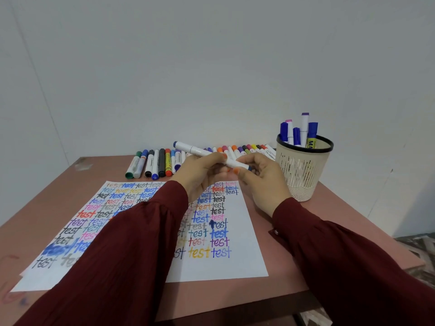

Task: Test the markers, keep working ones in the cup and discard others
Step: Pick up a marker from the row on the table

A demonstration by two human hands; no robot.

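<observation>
Fingers [213,159] pinch marker [188,147] above pink table [94,171], white wall [211,67] behind.

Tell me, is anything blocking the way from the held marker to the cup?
Nothing visible. The left hand and right hand hold the marker over the paper; the cup stands just right of them, with room left inside.

We see soft, even, fairly bright light, faint shadows on the table [94,170], mild overall blur, and wide-angle bending near the edges.
</observation>
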